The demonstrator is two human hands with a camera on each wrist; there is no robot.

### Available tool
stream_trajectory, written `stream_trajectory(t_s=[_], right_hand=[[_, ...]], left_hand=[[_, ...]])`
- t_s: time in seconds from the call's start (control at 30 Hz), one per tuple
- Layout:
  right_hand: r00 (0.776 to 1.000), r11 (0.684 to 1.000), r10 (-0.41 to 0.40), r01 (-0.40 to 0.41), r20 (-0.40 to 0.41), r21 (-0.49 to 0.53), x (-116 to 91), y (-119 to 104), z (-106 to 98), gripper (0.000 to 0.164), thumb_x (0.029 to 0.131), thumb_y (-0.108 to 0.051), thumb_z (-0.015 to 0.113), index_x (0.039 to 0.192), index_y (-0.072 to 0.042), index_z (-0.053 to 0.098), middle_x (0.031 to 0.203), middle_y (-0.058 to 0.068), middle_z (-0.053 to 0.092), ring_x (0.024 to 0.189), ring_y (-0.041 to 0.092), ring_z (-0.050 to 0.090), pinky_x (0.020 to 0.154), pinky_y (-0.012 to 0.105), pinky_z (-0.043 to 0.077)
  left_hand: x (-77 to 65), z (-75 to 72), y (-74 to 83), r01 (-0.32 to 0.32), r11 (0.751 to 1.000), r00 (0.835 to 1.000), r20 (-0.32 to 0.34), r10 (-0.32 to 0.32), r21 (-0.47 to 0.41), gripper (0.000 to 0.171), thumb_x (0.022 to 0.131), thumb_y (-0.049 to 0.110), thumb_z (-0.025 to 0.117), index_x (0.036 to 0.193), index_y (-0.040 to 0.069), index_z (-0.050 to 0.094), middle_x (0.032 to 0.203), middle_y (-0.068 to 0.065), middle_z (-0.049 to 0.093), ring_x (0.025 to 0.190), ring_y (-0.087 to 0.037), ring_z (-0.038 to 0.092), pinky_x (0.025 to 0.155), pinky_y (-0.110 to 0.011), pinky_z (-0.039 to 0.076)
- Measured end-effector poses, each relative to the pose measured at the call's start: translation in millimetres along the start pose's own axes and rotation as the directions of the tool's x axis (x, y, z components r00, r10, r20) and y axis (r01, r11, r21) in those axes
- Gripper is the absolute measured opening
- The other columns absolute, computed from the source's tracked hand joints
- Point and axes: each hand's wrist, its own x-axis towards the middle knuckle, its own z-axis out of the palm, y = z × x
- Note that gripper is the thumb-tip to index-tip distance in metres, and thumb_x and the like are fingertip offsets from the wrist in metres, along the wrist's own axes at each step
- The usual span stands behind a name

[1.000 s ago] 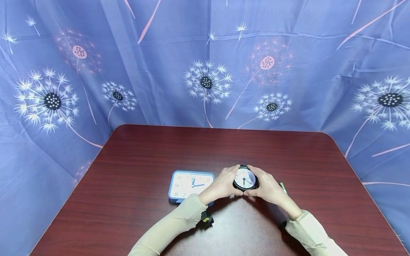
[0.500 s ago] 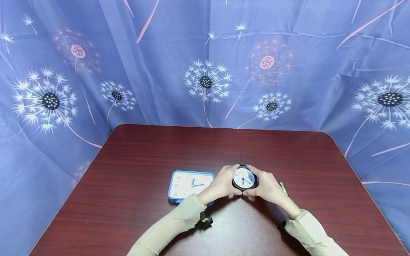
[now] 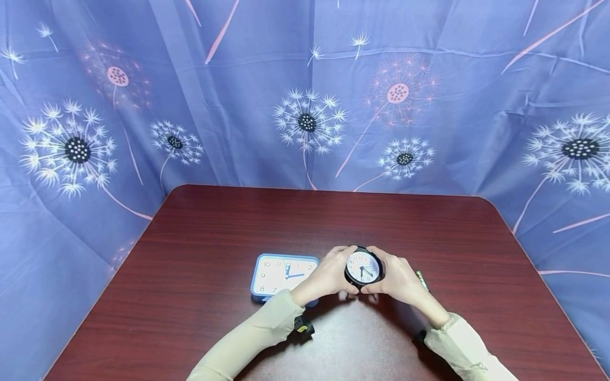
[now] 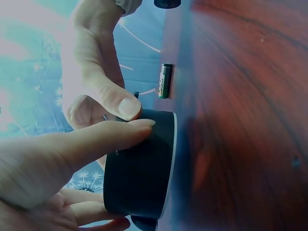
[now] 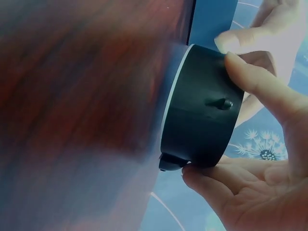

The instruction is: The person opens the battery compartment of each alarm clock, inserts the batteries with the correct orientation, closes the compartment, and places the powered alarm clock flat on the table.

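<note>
A small round alarm clock (image 3: 363,266) with a black case and white dial is held between both hands, its dial turned up toward the head camera. My left hand (image 3: 329,271) grips its left side, and my right hand (image 3: 395,275) grips the right side. The thumbs nearly meet on the black case (image 4: 139,163) in the left wrist view. Small feet or knobs stick out from the case (image 5: 204,106) in the right wrist view. Whether the clock touches the table cannot be told.
Left of the hands, a blue rectangular clock (image 3: 274,275) lies face up, partly covered by the left forearm. A green and black battery (image 4: 165,81) lies beyond the right hand. The dark red table (image 3: 214,227) meets a blue dandelion-print curtain (image 3: 238,106) at the back.
Both hands keep their grip on the round clock. It has shifted only very slightly to the left; the blue clock and battery stay where they were.
</note>
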Motion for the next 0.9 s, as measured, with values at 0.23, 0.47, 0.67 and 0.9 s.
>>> stream_trajectory(t_s=[0.23, 0.47, 0.67, 0.9], right_hand=[[1.0, 1.0, -0.004, 0.004, -0.014, -0.006, -3.6, -1.6, 1.2, 0.082, 0.055, -0.025, 0.092, 0.126, -0.003, 0.057, 0.105, 0.01, 0.07, 0.092, 0.023, 0.066, 0.076, 0.039, 0.051], [1.0, 1.0, -0.019, 0.019, -0.013, -0.021, -6.2, -3.0, -0.8, 0.085, 0.056, -0.027, 0.092, 0.129, -0.003, 0.056, 0.107, 0.011, 0.071, 0.092, 0.024, 0.066, 0.076, 0.039, 0.051], [0.999, 0.999, -0.033, 0.033, -0.003, -0.033, -6.5, -4.3, -2.7, 0.082, 0.056, -0.028, 0.092, 0.128, -0.007, 0.058, 0.105, 0.007, 0.071, 0.091, 0.021, 0.066, 0.075, 0.037, 0.051], [0.998, 0.996, -0.065, 0.066, 0.006, -0.063, -7.6, -5.9, -1.2, 0.081, 0.056, -0.028, 0.091, 0.127, -0.009, 0.058, 0.107, 0.005, 0.071, 0.091, 0.021, 0.066, 0.074, 0.037, 0.051]], left_hand=[[-1.7, -1.1, 0.3, -0.049, 0.999, 0.999, -0.014, 0.049, 0.024, 0.092, 0.056, 0.022, 0.094, 0.135, 0.006, 0.051, 0.129, -0.009, 0.061, 0.124, -0.022, 0.055, 0.1, -0.034, 0.047], [-3.2, -3.0, 0.8, -0.09, 0.996, 0.995, -0.033, 0.09, 0.01, 0.082, 0.056, 0.016, 0.092, 0.129, 0.009, 0.054, 0.122, -0.006, 0.064, 0.111, -0.017, 0.061, 0.093, -0.028, 0.05], [-3.8, -5.8, 2.5, -0.096, 0.995, 0.995, -0.022, 0.096, 0.003, 0.08, 0.056, 0.014, 0.092, 0.127, 0.01, 0.055, 0.12, -0.005, 0.065, 0.108, -0.016, 0.062, 0.091, -0.027, 0.05], [-5.6, -7.4, 4.7, -0.109, 0.993, 0.994, -0.004, 0.109, 0.034, 0.082, 0.056, 0.015, 0.092, 0.128, 0.01, 0.055, 0.124, -0.005, 0.064, 0.111, -0.017, 0.061, 0.094, -0.028, 0.049]])
